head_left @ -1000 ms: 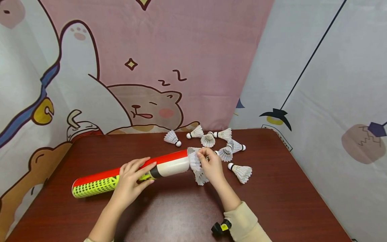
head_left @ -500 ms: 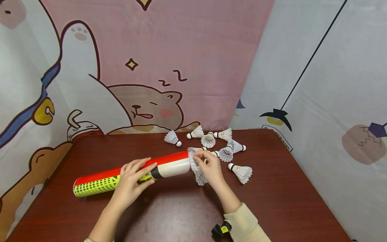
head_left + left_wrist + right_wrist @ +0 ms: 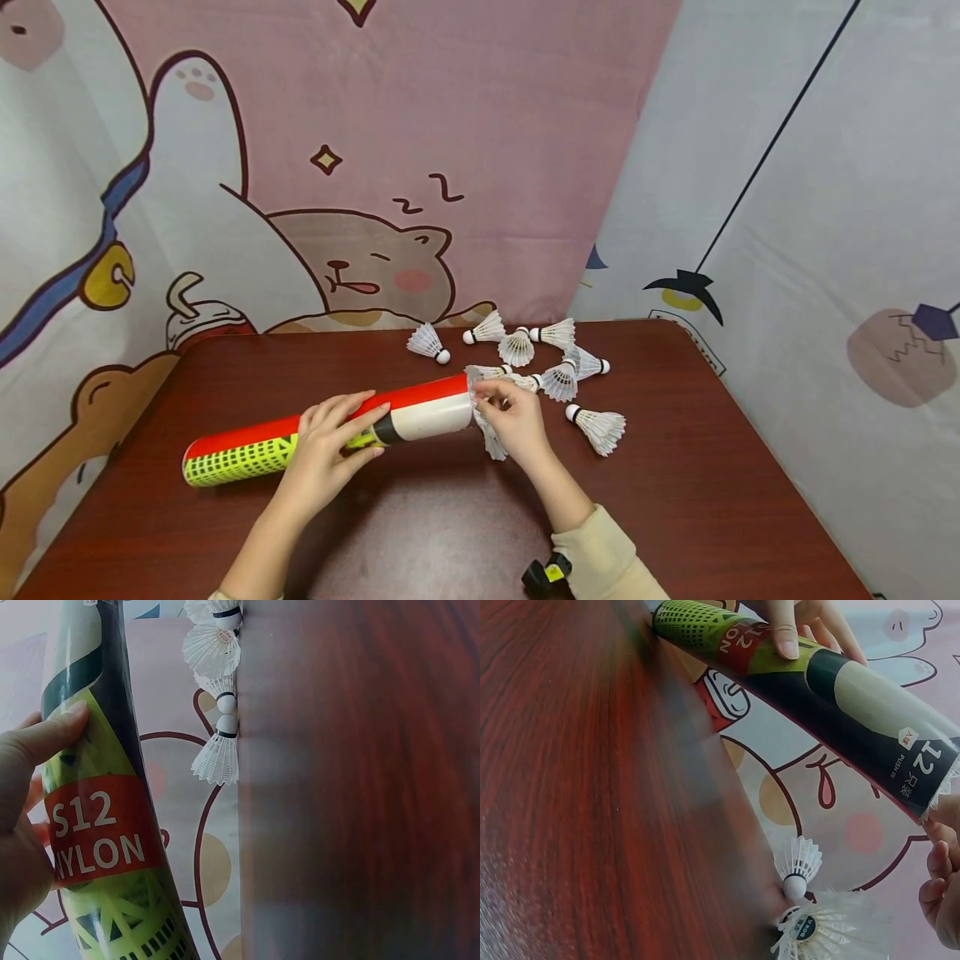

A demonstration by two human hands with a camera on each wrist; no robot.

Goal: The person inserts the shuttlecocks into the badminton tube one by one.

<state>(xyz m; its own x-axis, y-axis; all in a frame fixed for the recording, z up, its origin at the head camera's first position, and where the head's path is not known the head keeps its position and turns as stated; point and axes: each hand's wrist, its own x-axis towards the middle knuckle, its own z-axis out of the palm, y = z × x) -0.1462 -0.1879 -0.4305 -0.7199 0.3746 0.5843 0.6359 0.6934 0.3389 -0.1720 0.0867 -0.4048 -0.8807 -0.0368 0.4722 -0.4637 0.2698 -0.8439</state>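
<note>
My left hand (image 3: pixel 326 442) grips a shuttlecock tube (image 3: pixel 431 414), its thumb on the near side and fingers over the top. The red, white and yellow-green tube lies tilted, its right end higher, and "S12 NYLON" shows in the left wrist view. At that right end, my right hand (image 3: pixel 517 421) pinches the feathered rim of a shuttlecock (image 3: pixel 946 784) in the tube's mouth. The rest of this shuttlecock is hidden by the tube and fingers. Another shuttlecock (image 3: pixel 491 437) lies just below the mouth, partly behind the right hand.
Several white shuttlecocks lie loosely beyond the right hand, one (image 3: pixel 427 342) apart at the left and another (image 3: pixel 597 429) at the right. A black device (image 3: pixel 546 575) sits by the right sleeve. A cartoon-printed cloth (image 3: pixel 510 167) hangs behind the brown table (image 3: pixel 712 500).
My right hand has moved slightly left and down, pushing the shuttlecock deeper into the tube's mouth. The left hand and tube have barely shifted.
</note>
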